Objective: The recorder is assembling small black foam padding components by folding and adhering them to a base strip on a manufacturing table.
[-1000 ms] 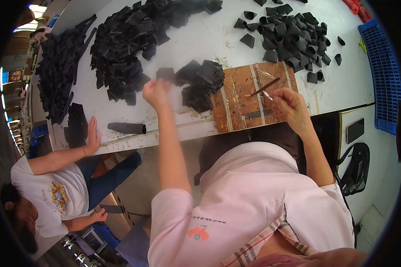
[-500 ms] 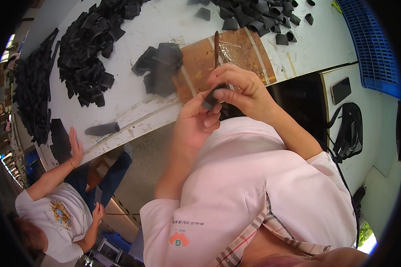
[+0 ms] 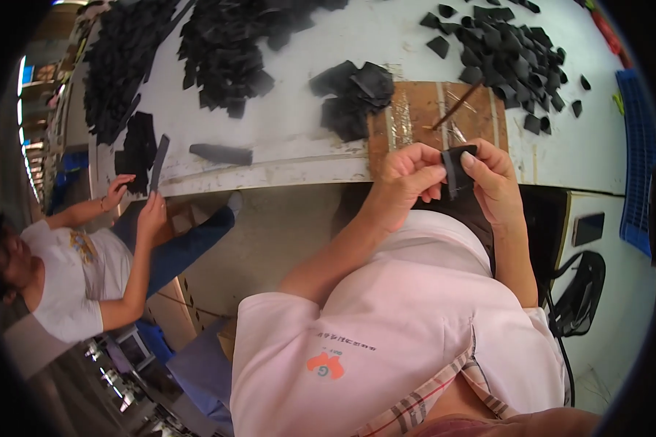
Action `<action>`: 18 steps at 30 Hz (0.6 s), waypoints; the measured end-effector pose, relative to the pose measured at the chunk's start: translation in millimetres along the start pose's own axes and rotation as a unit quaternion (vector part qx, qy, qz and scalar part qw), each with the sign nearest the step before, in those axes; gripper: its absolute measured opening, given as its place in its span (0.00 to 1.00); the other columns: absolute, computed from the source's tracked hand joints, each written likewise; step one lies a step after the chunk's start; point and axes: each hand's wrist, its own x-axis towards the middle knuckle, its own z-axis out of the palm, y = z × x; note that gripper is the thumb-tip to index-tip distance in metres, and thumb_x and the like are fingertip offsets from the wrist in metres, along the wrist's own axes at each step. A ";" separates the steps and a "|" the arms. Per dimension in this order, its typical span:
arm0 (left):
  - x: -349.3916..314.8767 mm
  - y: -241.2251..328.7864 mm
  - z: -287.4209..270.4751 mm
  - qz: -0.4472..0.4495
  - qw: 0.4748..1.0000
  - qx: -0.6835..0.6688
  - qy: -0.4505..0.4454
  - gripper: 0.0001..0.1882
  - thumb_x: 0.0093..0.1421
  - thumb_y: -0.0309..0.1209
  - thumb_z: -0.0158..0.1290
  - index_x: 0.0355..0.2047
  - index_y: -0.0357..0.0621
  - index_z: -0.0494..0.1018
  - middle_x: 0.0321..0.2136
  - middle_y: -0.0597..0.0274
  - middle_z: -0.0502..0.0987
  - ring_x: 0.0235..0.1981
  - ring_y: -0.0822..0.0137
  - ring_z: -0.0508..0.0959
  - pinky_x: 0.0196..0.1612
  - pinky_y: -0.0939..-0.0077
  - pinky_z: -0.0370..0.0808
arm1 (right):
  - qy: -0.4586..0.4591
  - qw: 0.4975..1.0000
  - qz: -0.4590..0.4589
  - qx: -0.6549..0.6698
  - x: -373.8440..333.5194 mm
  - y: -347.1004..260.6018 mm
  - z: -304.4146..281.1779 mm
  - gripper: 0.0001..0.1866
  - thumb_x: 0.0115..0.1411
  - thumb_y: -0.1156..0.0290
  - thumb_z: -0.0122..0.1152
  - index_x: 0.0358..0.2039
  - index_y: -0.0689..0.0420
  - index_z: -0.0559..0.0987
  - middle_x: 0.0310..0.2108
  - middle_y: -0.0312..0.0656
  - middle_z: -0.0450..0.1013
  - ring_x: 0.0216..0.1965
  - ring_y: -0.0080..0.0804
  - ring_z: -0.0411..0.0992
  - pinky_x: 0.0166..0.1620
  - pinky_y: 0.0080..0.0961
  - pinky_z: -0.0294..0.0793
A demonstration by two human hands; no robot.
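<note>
A small piece of black fabric (image 3: pixel 456 173) with a grey strip along one side is stretched between my two hands, just off the table's front edge. My left hand (image 3: pixel 410 173) pinches it by the grey strip. Thumb and fingers of my right hand (image 3: pixel 494 176) grip its upper right corner. Beyond my hands lies a brown board (image 3: pixel 415 109) with shiny, smeared residue. A thin brown stick (image 3: pixel 456 108) slants over it. Several flat black fabric pieces (image 3: pixel 346 95) lie against the board's left side.
Large heaps of black pieces (image 3: pixel 226 65) cover the far left, and small curled pieces (image 3: pixel 514 58) the far right. A dark grey roll (image 3: pixel 222 154) lies near the edge. At left a co-worker's hand (image 3: pixel 151 215) holds a grey strip. A blue crate (image 3: pixel 638 160) and phone (image 3: pixel 588 229) are at right.
My hands have drawn apart, and the fabric piece between them now shows flat with its grey strip. The view has shifted. The co-worker's hands have come closer together, with the strip raised.
</note>
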 end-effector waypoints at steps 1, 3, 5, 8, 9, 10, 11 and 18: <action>-1.0 1.4 -0.2 0.002 1.000 0.010 0.000 0.05 0.53 0.26 0.50 0.31 0.39 0.69 0.21 0.66 0.73 0.18 0.79 0.70 0.21 0.89 0.66 | -0.001 1.000 0.000 -0.020 1.0 2.1 -1.1 0.07 0.55 0.71 0.53 0.30 0.61 0.74 0.24 0.33 0.71 0.24 0.13 0.66 0.27 0.09 0.62; -0.5 -2.9 -4.4 0.023 0.999 0.035 0.003 0.04 0.52 0.26 0.50 0.29 0.40 0.69 0.21 0.67 0.72 0.18 0.80 0.69 0.20 0.90 0.65 | -0.015 0.999 -0.006 -0.037 3.1 4.1 -0.7 0.07 0.56 0.71 0.53 0.29 0.61 0.73 0.23 0.31 0.70 0.23 0.11 0.64 0.26 0.08 0.60; -1.5 -2.4 -5.4 0.031 0.998 0.047 0.012 0.04 0.52 0.26 0.50 0.29 0.40 0.69 0.20 0.67 0.72 0.18 0.81 0.68 0.20 0.90 0.64 | -0.016 0.999 -0.008 -0.040 2.9 4.7 4.7 0.07 0.56 0.71 0.53 0.29 0.61 0.73 0.23 0.31 0.70 0.23 0.11 0.64 0.26 0.08 0.59; -2.3 -2.3 -8.5 0.030 0.997 0.064 0.021 0.04 0.51 0.26 0.50 0.28 0.39 0.69 0.20 0.67 0.71 0.17 0.81 0.67 0.20 0.90 0.63 | -0.010 0.999 -0.009 -0.046 3.5 7.2 9.6 0.07 0.56 0.71 0.53 0.30 0.61 0.73 0.23 0.31 0.70 0.23 0.11 0.63 0.26 0.07 0.59; -2.5 -3.1 -9.1 0.025 0.997 0.070 0.026 0.04 0.51 0.26 0.50 0.28 0.39 0.69 0.19 0.67 0.71 0.17 0.81 0.67 0.20 0.89 0.63 | -0.008 0.999 -0.007 -0.047 3.4 8.5 10.2 0.07 0.56 0.71 0.52 0.30 0.61 0.73 0.23 0.30 0.70 0.23 0.10 0.63 0.26 0.07 0.58; -1.5 -3.7 -9.8 0.023 0.997 0.061 0.030 0.05 0.51 0.26 0.50 0.28 0.38 0.69 0.19 0.67 0.71 0.17 0.81 0.67 0.20 0.89 0.64 | -0.013 0.999 -0.004 -0.050 3.4 10.0 10.5 0.07 0.56 0.71 0.52 0.30 0.61 0.73 0.23 0.30 0.70 0.23 0.10 0.63 0.26 0.07 0.58; -0.8 -3.9 -10.4 0.027 0.997 0.058 0.033 0.05 0.51 0.26 0.50 0.28 0.38 0.69 0.19 0.67 0.71 0.17 0.81 0.67 0.20 0.89 0.64 | -0.006 0.999 -0.003 -0.051 4.1 10.8 10.8 0.07 0.56 0.71 0.53 0.30 0.61 0.74 0.23 0.30 0.70 0.23 0.10 0.62 0.25 0.07 0.57; 1.3 -6.9 -13.6 0.037 0.998 0.040 0.043 0.05 0.50 0.25 0.51 0.28 0.37 0.69 0.19 0.66 0.71 0.17 0.80 0.68 0.18 0.89 0.64 | 0.008 0.998 0.016 -0.064 7.9 15.6 7.8 0.07 0.56 0.70 0.53 0.32 0.60 0.74 0.23 0.28 0.69 0.22 0.09 0.60 0.22 0.07 0.54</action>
